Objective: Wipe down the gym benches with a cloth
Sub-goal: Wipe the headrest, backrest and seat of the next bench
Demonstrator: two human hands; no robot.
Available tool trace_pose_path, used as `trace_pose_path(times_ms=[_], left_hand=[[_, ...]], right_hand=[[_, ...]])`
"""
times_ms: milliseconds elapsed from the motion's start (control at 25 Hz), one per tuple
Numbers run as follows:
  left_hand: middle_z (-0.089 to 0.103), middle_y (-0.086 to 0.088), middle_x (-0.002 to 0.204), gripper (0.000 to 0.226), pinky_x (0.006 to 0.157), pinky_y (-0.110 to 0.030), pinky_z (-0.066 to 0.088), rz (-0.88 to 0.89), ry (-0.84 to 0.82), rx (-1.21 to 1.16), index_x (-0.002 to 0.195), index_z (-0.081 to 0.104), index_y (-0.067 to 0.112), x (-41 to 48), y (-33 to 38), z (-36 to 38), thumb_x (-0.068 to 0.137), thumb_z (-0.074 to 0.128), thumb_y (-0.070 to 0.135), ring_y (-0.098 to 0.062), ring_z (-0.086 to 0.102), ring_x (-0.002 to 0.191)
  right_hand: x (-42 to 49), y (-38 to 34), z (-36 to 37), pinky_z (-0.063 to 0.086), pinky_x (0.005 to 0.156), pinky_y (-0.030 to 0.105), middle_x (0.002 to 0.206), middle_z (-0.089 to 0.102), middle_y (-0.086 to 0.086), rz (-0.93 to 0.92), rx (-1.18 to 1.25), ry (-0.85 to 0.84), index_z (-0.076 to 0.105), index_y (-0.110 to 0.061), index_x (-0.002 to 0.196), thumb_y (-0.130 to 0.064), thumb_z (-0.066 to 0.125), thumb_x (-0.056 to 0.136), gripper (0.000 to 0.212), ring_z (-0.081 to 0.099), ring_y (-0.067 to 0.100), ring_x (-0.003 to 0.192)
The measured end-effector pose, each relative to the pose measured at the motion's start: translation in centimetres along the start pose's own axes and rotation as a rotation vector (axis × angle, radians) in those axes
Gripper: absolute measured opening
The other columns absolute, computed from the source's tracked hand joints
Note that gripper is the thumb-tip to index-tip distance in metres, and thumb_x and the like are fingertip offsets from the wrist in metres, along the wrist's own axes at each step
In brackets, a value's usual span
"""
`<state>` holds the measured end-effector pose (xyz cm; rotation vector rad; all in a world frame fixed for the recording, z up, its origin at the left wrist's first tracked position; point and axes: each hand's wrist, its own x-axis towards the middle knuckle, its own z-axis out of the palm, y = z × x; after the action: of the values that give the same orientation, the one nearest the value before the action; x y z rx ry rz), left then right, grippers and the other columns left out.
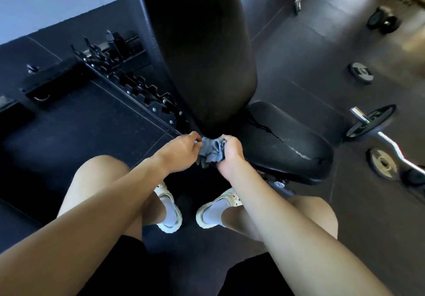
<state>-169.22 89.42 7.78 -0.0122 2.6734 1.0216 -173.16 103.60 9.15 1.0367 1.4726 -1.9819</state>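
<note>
My left grip and right grip both hold the grey cloth, bunched up between them. The left fingers pinch its upper edge, and the right fingers are curled round its other side. The cloth is at the seat pad's left end, just under where the upright back pad comes down to it. I cannot tell whether it touches either pad. The seat pad's black cover is cracked. A curl bar with plates lies on the floor right of the seat pad. My pale shoes stand in front of it.
</note>
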Motion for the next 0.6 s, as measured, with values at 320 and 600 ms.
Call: trace_pose_path(times_ms=[320,600], left_hand=[[0.065,-0.004,0.112,0.031,0.084,-0.039,0.052,0.053,0.018,0.003,0.129,0.055,0.017,1.7,6.2,0.1,0.102,0.045,0.028,-0.024,0.063,0.099],[0.059,-0.005,0.124,0.032,0.084,-0.042,0.055,0.082,0.071,0.220,0.131,0.054,0.015,5.5,7.2,0.3,0.101,0.045,0.020,-0.028,0.065,0.100]], right_hand=[[-1.7,-5.1,-4.7,0.047,0.084,0.035,0.115,0.060,0.001,-0.724,-0.715,0.099,0.055,-0.016,0.130,-0.017,0.048,0.098,0.033,0.060,0.018,0.101],[5.5,-1.5,-9.7,0.007,0.126,0.052,0.169,0.012,0.005,-0.798,-1.978,0.004,0.021,-0.025,0.161,-0.045,0.028,0.100,0.065,0.007,0.034,0.156]])
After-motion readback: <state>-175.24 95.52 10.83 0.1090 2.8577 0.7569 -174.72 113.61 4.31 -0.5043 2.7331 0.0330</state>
